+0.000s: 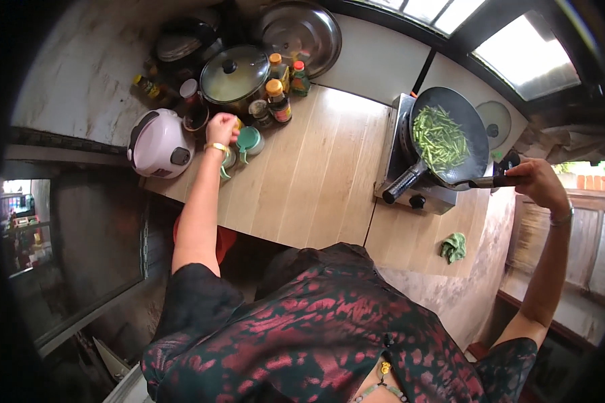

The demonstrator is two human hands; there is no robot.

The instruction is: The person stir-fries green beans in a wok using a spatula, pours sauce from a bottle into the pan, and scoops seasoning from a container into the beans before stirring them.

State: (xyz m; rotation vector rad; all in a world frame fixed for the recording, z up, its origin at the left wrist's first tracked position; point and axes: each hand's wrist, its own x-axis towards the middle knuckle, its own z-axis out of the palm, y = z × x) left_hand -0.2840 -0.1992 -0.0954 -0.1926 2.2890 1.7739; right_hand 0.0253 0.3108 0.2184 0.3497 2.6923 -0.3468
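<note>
My right hand is closed around the dark handle of a metal cooking spatula, whose head reaches into a black wok. Cut green beans lie spread in the wok, which sits on a portable gas stove. The wok's black grip points toward me. Over at the left, my left hand hovers among the seasoning jars, fingers curled. A yellow item shows at its fingertips; whether I hold it is unclear. Close by stands a jar with a green lid.
A pink rice cooker stands left of the jars. Behind them are a glass-lidded pot, sauce bottles and a large metal lid. A green cloth lies near the wooden counter's right front edge.
</note>
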